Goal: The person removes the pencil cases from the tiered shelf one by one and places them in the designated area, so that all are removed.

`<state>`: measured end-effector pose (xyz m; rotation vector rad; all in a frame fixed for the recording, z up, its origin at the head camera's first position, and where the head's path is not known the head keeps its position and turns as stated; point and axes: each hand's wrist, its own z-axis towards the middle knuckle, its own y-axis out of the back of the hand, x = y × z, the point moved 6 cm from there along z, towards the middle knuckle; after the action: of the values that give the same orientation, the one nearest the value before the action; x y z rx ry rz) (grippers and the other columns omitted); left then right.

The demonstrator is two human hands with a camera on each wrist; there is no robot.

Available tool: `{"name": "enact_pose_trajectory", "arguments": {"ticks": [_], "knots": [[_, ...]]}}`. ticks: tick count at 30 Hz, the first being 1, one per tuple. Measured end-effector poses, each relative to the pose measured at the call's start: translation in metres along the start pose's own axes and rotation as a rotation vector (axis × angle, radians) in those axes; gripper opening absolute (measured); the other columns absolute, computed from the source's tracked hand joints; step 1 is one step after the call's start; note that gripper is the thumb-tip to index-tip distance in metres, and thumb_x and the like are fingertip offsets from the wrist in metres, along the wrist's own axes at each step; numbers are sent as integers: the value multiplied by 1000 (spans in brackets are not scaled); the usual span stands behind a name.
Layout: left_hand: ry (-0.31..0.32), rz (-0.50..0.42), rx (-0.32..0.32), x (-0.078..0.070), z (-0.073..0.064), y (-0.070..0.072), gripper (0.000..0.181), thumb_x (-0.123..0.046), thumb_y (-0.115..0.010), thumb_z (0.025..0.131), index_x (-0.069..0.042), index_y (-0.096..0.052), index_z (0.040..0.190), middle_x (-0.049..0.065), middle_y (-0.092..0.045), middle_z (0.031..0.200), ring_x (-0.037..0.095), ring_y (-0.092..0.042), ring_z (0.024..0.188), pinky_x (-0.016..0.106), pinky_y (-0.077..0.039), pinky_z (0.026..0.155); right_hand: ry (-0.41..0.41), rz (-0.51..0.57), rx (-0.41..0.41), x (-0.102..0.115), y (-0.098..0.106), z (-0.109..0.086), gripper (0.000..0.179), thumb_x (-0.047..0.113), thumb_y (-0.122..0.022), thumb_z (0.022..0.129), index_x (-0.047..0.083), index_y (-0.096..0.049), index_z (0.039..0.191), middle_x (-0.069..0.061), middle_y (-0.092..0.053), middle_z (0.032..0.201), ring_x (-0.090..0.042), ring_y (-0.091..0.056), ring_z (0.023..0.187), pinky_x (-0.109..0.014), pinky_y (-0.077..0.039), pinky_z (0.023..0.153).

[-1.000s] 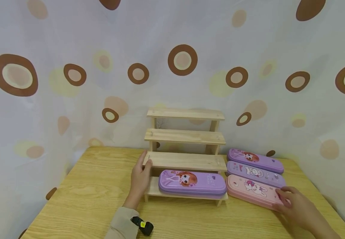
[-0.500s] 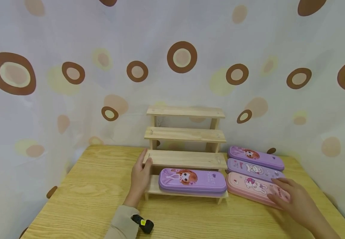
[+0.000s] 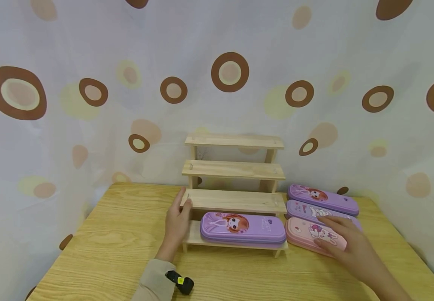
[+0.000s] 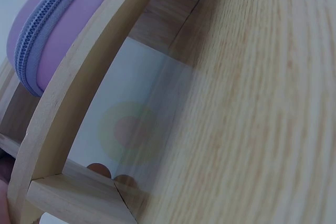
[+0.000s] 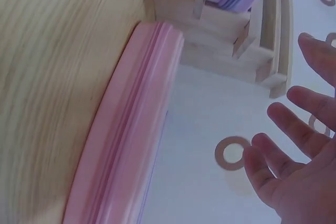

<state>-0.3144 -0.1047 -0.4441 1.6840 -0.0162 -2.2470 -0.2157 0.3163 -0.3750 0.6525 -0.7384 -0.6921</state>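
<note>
**On the table, a hand over the pink case**

Beside the wooden rack (image 3: 234,200), the pink case (image 3: 307,234) is lying flat on the table (image 3: 119,242), under the right hand (image 3: 346,246). The case is the nearest of three in a row; two purple cases (image 3: 322,200) are lying just behind it. It is long, with rounded corners, a rabbit picture on the lid and a zip line along its side (image 5: 126,129). The right hand is reaching over its right half with fingers (image 5: 294,124) straight and spread; it is gripping nothing, and I cannot tell if it is touching the lid. The left hand (image 3: 177,223) is resting on the rack's left end, fingers relaxed. Another purple case (image 3: 241,228) is lying on the lowest shelf.
</note>
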Motion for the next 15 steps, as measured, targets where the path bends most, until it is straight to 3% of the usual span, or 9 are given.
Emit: {"name": "enact_pose_trajectory", "arguments": {"ticks": [4,8,15], "knots": [[-3,3,-3,-2,0,0,49,-23,-52,103,-17,-43,151,11,-62,99,11,-46,63,27,-43,60,35,34,6,12,-7,7,63,4,-85,74,13,-63,133,-5,-59,125,0,-41,120,-4,-24,98],[-2,4,-7,-1,0,0,49,-24,-51,103,-17,-43,151,11,-57,87,11,-46,63,28,-43,60,65,92,22,24,-18,13,64,0,-83,75,13,-61,134,-6,-59,128,-1,-42,122,-5,-25,99],[-6,0,-2,-2,0,0,49,-25,-51,103,-16,-42,151,12,-62,122,13,-47,66,29,-44,63,80,157,56,43,-40,23,64,6,-84,77,15,-61,136,-2,-57,132,-7,-45,124,-8,-26,103]]}}
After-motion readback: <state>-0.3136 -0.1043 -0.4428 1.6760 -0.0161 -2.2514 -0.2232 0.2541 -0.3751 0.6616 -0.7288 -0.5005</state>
